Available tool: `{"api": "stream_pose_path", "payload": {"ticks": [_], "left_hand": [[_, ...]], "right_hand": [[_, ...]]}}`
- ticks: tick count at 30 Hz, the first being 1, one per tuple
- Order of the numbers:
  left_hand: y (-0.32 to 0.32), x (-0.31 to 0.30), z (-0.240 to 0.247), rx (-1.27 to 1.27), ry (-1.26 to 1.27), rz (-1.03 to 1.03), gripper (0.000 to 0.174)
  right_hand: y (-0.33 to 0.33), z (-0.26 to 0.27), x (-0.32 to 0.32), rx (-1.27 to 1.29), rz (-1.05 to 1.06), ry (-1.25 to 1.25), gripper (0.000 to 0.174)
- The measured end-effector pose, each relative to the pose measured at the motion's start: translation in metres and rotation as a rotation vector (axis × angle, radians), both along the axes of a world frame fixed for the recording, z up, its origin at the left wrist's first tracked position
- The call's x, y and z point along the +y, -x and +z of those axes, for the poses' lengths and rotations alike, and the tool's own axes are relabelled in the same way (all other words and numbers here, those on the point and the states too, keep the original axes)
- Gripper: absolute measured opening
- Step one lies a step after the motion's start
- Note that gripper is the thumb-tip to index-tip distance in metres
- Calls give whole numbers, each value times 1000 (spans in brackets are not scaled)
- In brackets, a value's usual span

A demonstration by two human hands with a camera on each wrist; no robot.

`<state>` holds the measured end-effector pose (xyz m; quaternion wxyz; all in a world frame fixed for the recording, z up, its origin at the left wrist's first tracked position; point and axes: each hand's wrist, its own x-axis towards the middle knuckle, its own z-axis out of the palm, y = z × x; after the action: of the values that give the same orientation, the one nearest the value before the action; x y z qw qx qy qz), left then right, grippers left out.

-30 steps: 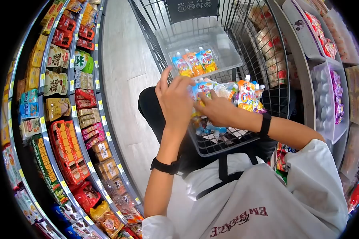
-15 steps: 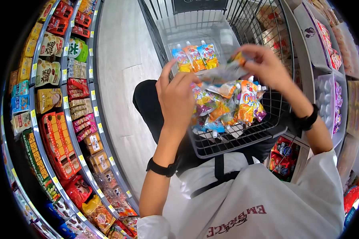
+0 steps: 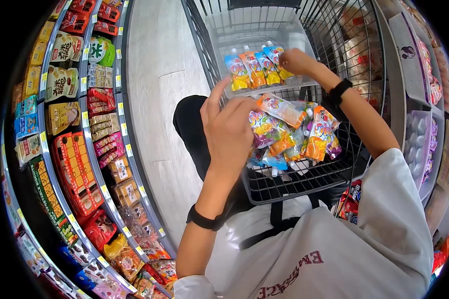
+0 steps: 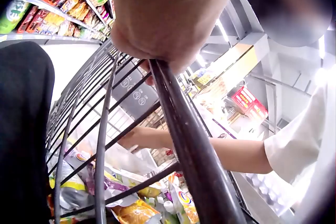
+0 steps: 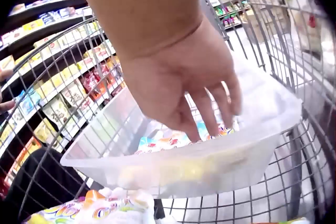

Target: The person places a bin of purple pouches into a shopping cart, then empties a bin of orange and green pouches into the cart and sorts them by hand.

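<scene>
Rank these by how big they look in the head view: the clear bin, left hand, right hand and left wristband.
1. clear bin
2. left hand
3. right hand, which looks smaller probably only because it reaches farther from the camera
4. left wristband

pouches (image 3: 255, 68): colourful; flat; side by side | clear tub (image 3: 264, 27): in cart

tray pouches (image 3: 254, 69): four are being counted | clear tray (image 3: 244, 27): one is being counted | wire cart (image 3: 294, 182): one is being counted | hands: two are being counted, left hand (image 3: 229, 132), right hand (image 3: 297, 61) | wristbands (image 3: 204, 219): two are being worn | loose pouches (image 3: 289, 134): heap, not being told apart
</scene>
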<state>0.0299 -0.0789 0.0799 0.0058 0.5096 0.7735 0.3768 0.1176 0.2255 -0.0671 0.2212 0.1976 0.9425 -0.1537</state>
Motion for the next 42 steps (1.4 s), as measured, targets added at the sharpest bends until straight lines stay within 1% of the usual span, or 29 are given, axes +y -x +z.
{"api": "stream_pose_path", "payload": {"ticks": [1, 2, 4, 5, 7, 11, 13, 14, 16, 17, 18, 19, 20, 22, 23, 24, 25, 27, 28, 29, 30, 31, 32, 33, 35, 36, 38, 40, 42], "left_hand": [[1, 1, 0, 0, -3, -4, 30], [1, 1, 1, 0, -6, -12, 30], [1, 2, 0, 8, 2, -13, 30], [1, 2, 0, 11, 3, -7, 30], [0, 2, 0, 15, 16, -7, 30], [1, 1, -2, 33, 15, 6, 30], [2, 1, -1, 39, 23, 4, 30], [1, 1, -1, 42, 26, 0, 30], [2, 2, -1, 35, 22, -7, 29], [2, 3, -1, 32, 18, -6, 29], [2, 3, -1, 35, 17, -7, 29], [2, 2, -1, 34, 21, -17, 23], [3, 1, -1, 32, 24, -24, 18], [4, 1, -2, 54, 21, -18, 19], [3, 1, -3, 73, 16, -17, 19], [3, 1, -2, 73, 15, -17, 19], [2, 2, -2, 74, 28, -17, 19], [3, 1, -1, 71, 39, -17, 20], [5, 0, -1, 84, 37, -12, 20], [3, 2, -1, 86, 24, -15, 21], [3, 3, 0, 71, 19, -15, 22], [2, 4, 2, 70, 26, -8, 26], [1, 3, 4, 77, 40, 1, 31], [1, 3, 2, 88, 34, 7, 31], [0, 4, 3, 90, 13, -3, 30], [0, 2, 3, 95, 8, -6, 29], [1, 1, 1, 102, -14, -18, 28], [-1, 0, -2, 94, -27, -10, 27], [-2, -1, -3, 110, -38, -8, 25]], "right_hand": [[7, -10, 9, 246, -52, 8, 44], [9, -23, 12, 248, -57, 12, 44], [10, -46, 15, 266, -6, -52, 67], [10, -44, 12, 269, -10, -52, 67], [12, -42, 8, -84, -261, 77, 80], [15, -28, 1, -15, -293, 92, 75], [18, -18, 7, -146, -260, 145, 64], [17, -17, 8, -147, -264, 147, 64], [15, -14, 9, -157, -347, 212, 53], [16, -12, 10, -155, -349, 211, 53], [19, -11, 9, -191, -329, 161, 47], [20, -10, 8, -228, -310, 114, 41], [19, -11, 6, -225, -310, 117, 41], [18, -13, 3, -317, -293, 75, 30], [17, -19, 3, -320, -287, 77, 30], [16, -23, 6, -377, -272, 104, 21], [15, -27, 9, -431, -258, 129, 18], [15, -16, 1, -414, -231, 82, 16], [12, -9, -4, -406, -200, 30, 21], [7, 14, -14, -343, -151, -1, 19], [5, 19, -12, -350, -86, -21, 20], [0, 28, -7, -253, -75, 16, 22], [2, 59, -13, -147, -60, 59, 25], [2, 82, -12, -150, -67, 45, 25], [-1, 118, -15, -10, -231, 195, 33], [-8, 136, -29, -10, -236, 194, 33], [-26, 171, -70, -223, -243, 316, 36], [-45, 149, -105, -189, 25, 149, 34], [-53, 102, -133, -77, -32, 95, 40]]}}
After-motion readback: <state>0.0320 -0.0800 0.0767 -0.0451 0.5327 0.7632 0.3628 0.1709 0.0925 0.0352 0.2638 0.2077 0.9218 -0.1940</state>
